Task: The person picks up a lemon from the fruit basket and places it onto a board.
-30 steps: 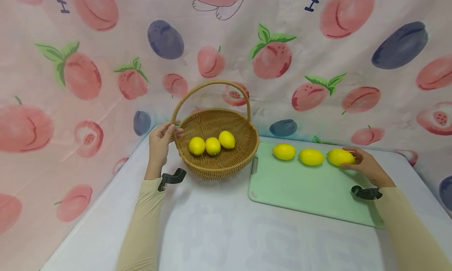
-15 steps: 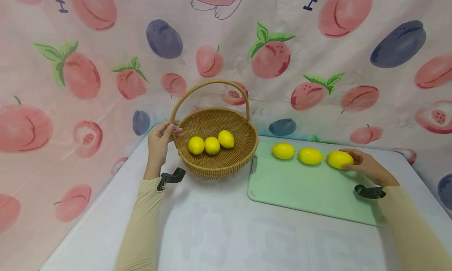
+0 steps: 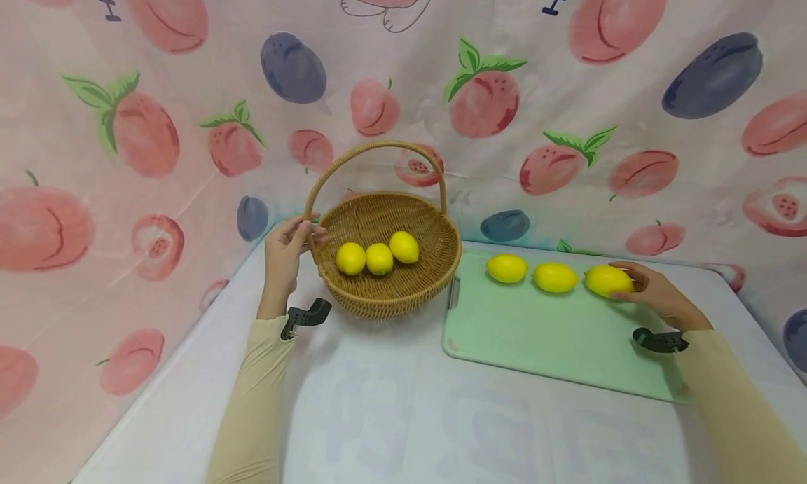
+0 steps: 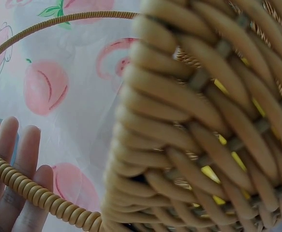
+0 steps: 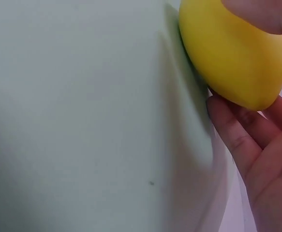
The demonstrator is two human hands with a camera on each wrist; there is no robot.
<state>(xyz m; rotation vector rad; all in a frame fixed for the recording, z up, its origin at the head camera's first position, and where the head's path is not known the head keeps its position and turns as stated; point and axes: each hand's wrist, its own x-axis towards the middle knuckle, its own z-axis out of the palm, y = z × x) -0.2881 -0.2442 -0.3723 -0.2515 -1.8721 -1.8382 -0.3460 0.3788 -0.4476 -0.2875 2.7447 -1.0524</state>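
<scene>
A wicker basket (image 3: 384, 307) with a tall arched handle (image 3: 377, 146) stands at the centre left, holding three yellow lemons (image 3: 380, 259). At the left foot of that handle, my left hand (image 3: 284, 254) grips it, thumb in front and fingers (image 4: 29, 150) behind. Three more lemons lie in a row along the far side of a pale green cutting board (image 3: 542, 337). My right hand (image 3: 665, 300) holds the rightmost lemon (image 3: 607, 280) by its right end, between thumb and fingers. That lemon (image 5: 237, 58) appears to rest on the board.
The left lemon (image 3: 506, 268) and middle lemon (image 3: 555, 277) sit apart on the board. A white cloth (image 3: 378, 400) covers the table. Behind it hangs a fruit-print curtain (image 3: 410, 64). The basket's right side is close to the board's left edge.
My right hand has shifted its fingers slightly on the rightmost lemon, which stays in place. The left hand and basket have not visibly moved.
</scene>
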